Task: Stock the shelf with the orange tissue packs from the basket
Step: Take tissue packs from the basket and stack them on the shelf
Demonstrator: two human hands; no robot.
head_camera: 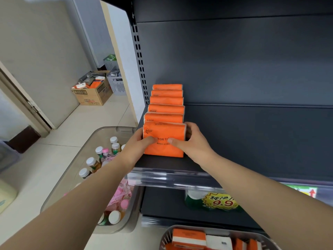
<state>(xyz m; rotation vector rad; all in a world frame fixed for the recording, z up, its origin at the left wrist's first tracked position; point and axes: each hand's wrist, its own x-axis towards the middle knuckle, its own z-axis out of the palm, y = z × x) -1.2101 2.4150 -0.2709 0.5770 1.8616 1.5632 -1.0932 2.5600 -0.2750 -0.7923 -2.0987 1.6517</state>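
— Shelf [252, 141] first: dark, mostly bare, with one row of orange packs [166, 101] standing upright along its left end, front to back.

— And the hands?

— Both are on the front pack [163, 141], the nearest one in that row. Left hand [138, 144] grips its left edge, thumb flat across the face; right hand [191, 139] grips the right edge, thumb on the face too, fingers wrapped behind. The pack stands on the shelf board, touching the one behind it.

— What's in the big tub [86, 150] on the left?

— Small bottles [93, 163] with pale screw caps, upright, and a heap of pink wrapped things [120, 197] nearer us. The left forearm crosses over it.

— The basket [166, 237]?

— Bottom edge, below the shelf, only partly in view. More orange-and-white packs [189, 237] lie in it; how many, I cannot tell.

— Anything further off?

— A cardboard box [93, 92] on the floor by the wall, stuffed with assorted cartons, and a grey slotted bin [117, 83] just beside it. Under the shelf, a green bottle [194, 199] behind a yellow 9.9 tag [221, 201].
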